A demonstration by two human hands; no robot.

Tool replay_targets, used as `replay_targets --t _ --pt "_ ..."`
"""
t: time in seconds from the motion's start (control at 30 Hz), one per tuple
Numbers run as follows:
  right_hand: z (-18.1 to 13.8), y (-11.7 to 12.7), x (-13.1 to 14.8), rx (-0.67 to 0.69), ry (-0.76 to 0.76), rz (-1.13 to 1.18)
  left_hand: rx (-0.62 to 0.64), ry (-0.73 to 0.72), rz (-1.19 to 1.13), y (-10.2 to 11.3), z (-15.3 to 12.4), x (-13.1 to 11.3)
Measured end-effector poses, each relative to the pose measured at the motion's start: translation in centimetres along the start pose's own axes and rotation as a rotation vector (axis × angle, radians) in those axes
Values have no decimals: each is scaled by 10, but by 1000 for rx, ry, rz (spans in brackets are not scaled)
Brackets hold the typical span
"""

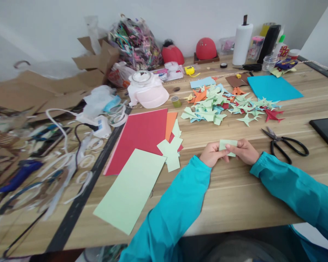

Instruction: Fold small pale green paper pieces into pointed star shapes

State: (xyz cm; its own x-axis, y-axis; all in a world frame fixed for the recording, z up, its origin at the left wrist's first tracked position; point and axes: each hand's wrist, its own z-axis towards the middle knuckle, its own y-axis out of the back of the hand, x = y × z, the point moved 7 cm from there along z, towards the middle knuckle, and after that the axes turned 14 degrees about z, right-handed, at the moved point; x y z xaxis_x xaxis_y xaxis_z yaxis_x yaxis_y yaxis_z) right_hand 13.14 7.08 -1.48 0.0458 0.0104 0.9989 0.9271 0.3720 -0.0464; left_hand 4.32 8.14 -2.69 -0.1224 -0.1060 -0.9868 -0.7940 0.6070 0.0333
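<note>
Between my two hands, just above the wooden table (232, 196), is a small light green piece of paper (226, 144). My left hand (211, 154) pinches its left side, and my right hand (246, 150) grips its right side with the thumb on the face. To the left lie loose light green paper pieces (170, 151), a large light green sheet (129, 189) and a red sheet (142, 140). Beyond my hands spreads a pile of folded paper shapes (213, 103) in green, orange, blue and red. Black-handled scissors (285, 142) rest open right of my right hand.
A black phone (326, 133) lies at the right edge. A blue sheet (274, 87) is behind the pile. Cables, a white power strip (101, 126) and a blue-handled tool (20, 174) clutter the left. A white bottle (242, 44) and red domed objects (206, 48) stand along the wall.
</note>
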Motion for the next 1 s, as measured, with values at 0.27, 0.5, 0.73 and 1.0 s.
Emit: replay_targets --t 0.27,0.5,0.73,1.0 --pt "2 9 -1 -158 -32 47 -42 -16 27 4 -1 -2" --pt "2 5 0 -56 -18 43 -13 -49 60 3 -1 -4" --pt "1 12 -2 -174 -16 105 -114 -60 59 9 -2 -10" --pt "1 16 0 -277 -25 185 -188 -63 25 15 -1 -8"
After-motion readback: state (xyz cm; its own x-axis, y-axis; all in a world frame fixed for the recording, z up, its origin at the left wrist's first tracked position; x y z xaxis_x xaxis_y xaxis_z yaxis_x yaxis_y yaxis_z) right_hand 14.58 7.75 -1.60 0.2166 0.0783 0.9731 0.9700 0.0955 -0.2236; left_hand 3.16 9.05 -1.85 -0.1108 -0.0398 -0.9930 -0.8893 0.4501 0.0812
